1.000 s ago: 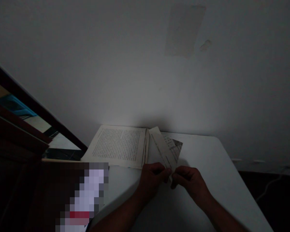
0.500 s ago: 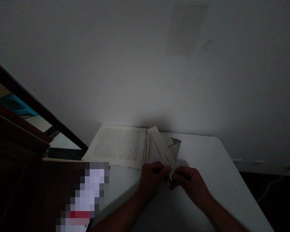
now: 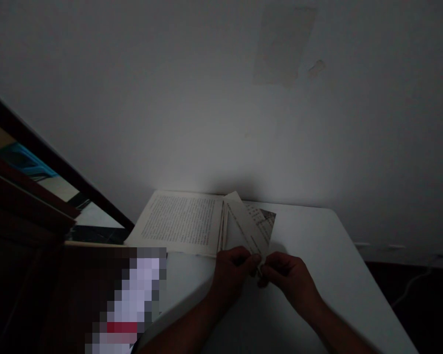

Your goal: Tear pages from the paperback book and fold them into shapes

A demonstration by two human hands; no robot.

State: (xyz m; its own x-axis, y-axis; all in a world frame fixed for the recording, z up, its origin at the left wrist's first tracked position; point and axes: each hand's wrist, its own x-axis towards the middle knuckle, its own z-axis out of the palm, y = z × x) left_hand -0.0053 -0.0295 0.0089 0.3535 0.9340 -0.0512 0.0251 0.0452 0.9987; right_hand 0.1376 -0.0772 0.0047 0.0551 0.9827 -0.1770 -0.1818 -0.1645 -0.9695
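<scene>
An open book [image 3: 180, 222] with printed text lies on a white table [image 3: 328, 275] against the wall. A folded printed sheet of paper [image 3: 253, 227], creased into a pointed shape, rises from the book's right side. My left hand [image 3: 233, 273] pinches the near tip of that folded paper from the left. My right hand [image 3: 290, 278] pinches the same tip from the right, its fingertips almost touching those of the left. The light is dim, so fine detail of the fold is hard to see.
A dark wooden frame with a mirror or glass pane [image 3: 40, 172] slants along the left. A blurred-out patch [image 3: 129, 300] covers something at the lower left. The table's right edge [image 3: 372, 275] drops to a dark floor with a cable [image 3: 413, 282].
Both hands have shifted slightly away from me and closer together on the paper's tip. The folded sheet has tilted a little to the left.
</scene>
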